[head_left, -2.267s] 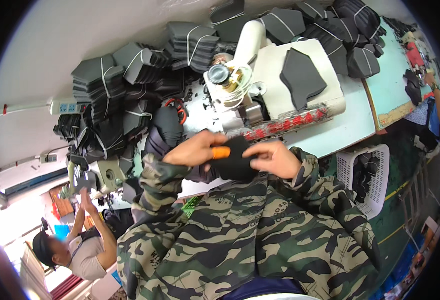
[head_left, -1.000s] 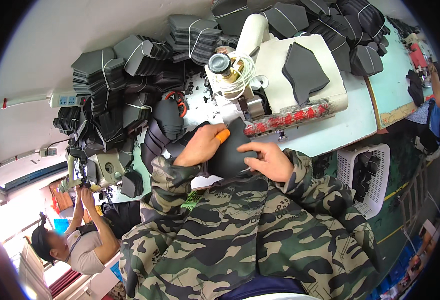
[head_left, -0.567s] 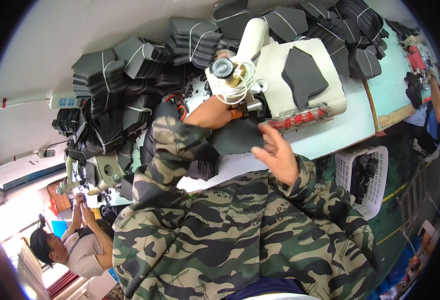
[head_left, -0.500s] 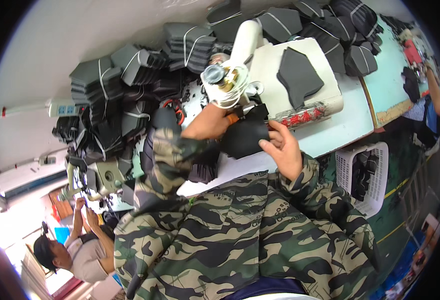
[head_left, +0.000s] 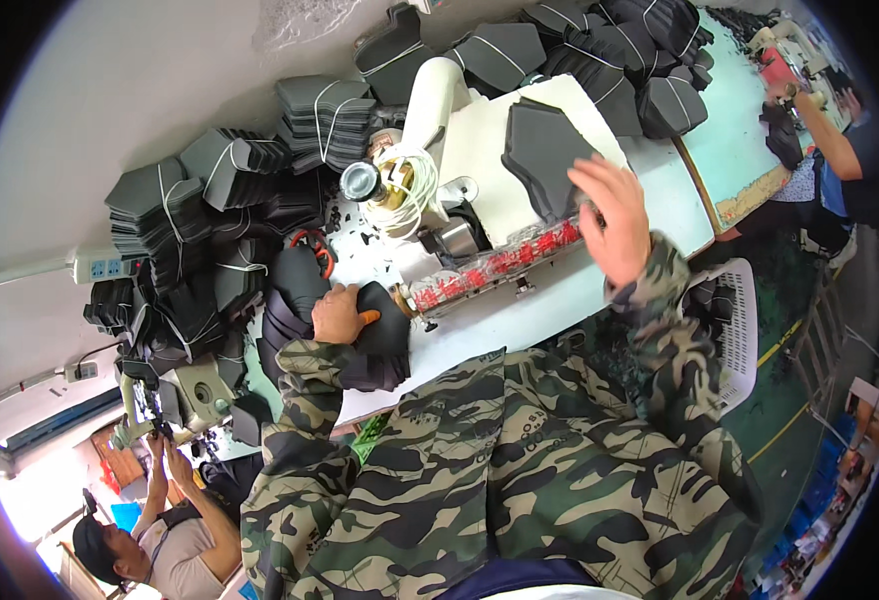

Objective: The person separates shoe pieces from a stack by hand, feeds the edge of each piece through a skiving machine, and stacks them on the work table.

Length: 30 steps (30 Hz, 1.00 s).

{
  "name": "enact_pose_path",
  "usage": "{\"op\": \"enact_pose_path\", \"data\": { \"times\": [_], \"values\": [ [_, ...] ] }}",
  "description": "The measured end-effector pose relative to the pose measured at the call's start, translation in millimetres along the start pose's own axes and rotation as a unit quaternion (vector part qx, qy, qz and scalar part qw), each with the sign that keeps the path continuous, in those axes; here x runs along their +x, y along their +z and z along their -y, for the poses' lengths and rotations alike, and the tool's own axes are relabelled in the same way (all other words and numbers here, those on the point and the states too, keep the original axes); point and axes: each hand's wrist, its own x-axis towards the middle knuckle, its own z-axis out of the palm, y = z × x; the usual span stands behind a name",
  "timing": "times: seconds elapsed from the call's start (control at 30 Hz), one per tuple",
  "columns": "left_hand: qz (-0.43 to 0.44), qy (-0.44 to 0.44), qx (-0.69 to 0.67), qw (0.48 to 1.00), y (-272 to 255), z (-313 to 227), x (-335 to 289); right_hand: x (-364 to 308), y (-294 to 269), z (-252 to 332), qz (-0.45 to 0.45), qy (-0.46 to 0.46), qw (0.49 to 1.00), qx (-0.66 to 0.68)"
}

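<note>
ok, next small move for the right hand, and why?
Probably pinch the top grey panel by its near right edge. The right hand is already at that edge, though I can't tell if it touches. The left hand is off at a dark piece on the machine's left, so the right seems better placed.

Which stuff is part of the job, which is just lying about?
In use, judging by the hands:
- dark piece, left hand on it
- grey stack, right hand at its edge; contact unclear
- white machine under that stack

Apparently lying about:
- red-handled tool
- white basket
- tied bundles, perhaps stock
</note>
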Motion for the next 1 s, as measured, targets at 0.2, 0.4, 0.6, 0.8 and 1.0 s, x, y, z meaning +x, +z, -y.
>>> {"op": "enact_pose_path", "data": {
  "times": [0.2, 0.4, 0.6, 0.8, 1.0],
  "values": [
    [-0.064, 0.039, 0.024, 0.997, -15, -4, -2, -36, 1, 73, 0.080, 0.116, 0.936, 0.323],
    [0.305, 0.107, -0.505, 0.800, -118, -57, -23, -51, 36, 98, 0.270, -0.003, 0.773, 0.574],
    [0.291, -0.025, -0.476, 0.829, -124, -73, -13, -34, 50, 113, 0.214, 0.253, 0.775, 0.538],
    [0.253, -0.024, -0.362, 0.897, -129, -70, 20, -39, 67, 121, 0.167, 0.299, 0.739, 0.580],
    [-0.069, 0.281, -0.290, 0.912, -115, -92, 53, -31, 18, 107, 0.202, 0.199, 0.849, 0.446]
  ]
}}
